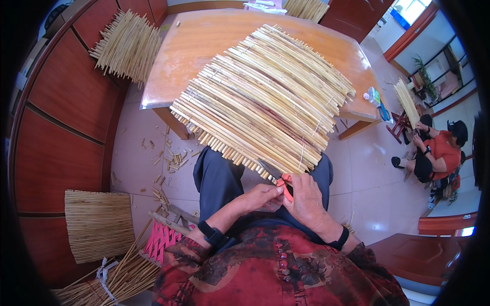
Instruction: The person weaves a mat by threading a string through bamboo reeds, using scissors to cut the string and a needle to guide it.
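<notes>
A large mat of pale reed sticks (260, 97), bound with thin ties, slants from the table down to my knees. My right hand (307, 198) is closed on the orange handles of a pair of pruning shears (287, 186). Their dark blades reach the stick ends along the mat's near edge. Close beside it, my left hand (259, 198) has its fingers curled and its thumb against the shears' handle. What those fingers hold, if anything, is hidden.
The mat rests on a wooden table (173, 56). Cut stick pieces (176, 160) litter the floor at left. Another mat (99, 224) leans on the red cabinets (61, 137), near a tied reed bundle (109, 280). At right a person (444, 153) sits working with sticks.
</notes>
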Available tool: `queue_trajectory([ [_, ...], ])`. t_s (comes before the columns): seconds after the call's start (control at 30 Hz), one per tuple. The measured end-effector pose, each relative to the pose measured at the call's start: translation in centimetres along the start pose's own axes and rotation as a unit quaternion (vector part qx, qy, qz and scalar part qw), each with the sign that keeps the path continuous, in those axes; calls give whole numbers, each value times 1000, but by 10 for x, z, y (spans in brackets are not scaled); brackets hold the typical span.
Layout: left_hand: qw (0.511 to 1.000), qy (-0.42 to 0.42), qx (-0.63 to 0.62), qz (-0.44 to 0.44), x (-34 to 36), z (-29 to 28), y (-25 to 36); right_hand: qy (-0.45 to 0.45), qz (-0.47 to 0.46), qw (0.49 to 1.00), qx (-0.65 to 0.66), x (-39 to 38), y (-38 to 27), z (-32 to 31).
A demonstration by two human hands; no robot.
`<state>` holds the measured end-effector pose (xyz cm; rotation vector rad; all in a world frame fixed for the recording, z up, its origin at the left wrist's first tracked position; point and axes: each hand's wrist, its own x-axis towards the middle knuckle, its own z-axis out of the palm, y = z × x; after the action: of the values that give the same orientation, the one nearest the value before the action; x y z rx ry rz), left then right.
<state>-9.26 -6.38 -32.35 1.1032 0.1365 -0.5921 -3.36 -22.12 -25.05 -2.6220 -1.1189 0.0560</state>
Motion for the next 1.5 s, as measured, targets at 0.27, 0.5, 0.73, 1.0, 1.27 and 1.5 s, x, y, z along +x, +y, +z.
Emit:
queue_trajectory([
  [0.27,946,220,-213,109,-10,-21,3,-2,-13,999,38,6,8,2],
  [0.5,870,364,-283,174,22,-12,8,71,-25,996,57,3,11,13],
  [0.73,844,414,-250,233,30,-14,6,102,-33,989,105,4,20,4],
  [1.0,840,386,-310,220,26,-11,4,168,54,916,359,3,45,-44],
  [1.27,907,354,195,118,-38,-1,55,132,91,917,366,3,77,-59],
  [1.5,929,180,51,318,8,32,118,12,28,926,376,16,70,-85],
])
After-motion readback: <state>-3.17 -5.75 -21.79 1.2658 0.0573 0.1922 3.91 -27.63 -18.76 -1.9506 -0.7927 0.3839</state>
